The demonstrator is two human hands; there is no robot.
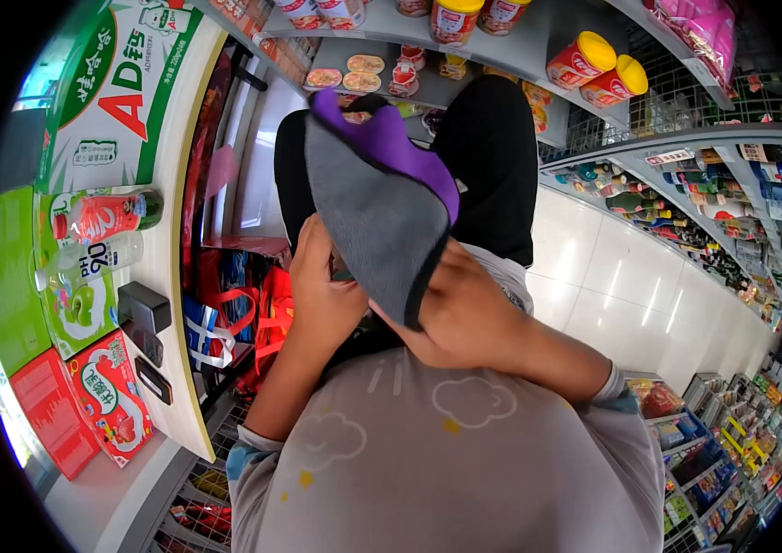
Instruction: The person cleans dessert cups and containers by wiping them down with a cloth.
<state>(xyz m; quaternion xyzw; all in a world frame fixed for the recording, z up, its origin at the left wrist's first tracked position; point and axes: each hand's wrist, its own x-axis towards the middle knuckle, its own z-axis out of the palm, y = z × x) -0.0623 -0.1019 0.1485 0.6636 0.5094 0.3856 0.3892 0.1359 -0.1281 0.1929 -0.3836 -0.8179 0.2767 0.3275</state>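
A cloth (363, 203), grey on one face and purple on the other, hangs folded above my lap between black-clad knees. My left hand (325, 286) is at its lower left edge, fingers curled, with a small part of something dark between them that I cannot make out. My right hand (456, 309) is closed on the lower right side of the cloth, its fingertips partly hidden behind the fabric.
On the left, a counter (190, 387) bears drink cartons, bottles (105, 214) and a phone (153, 380). Shopping bags (266, 309) hang beside it. Shelves (539, 64) with yellow-lidded tubs stand ahead; more stocked shelves (704, 203) line the right beyond a tiled floor (612, 276).
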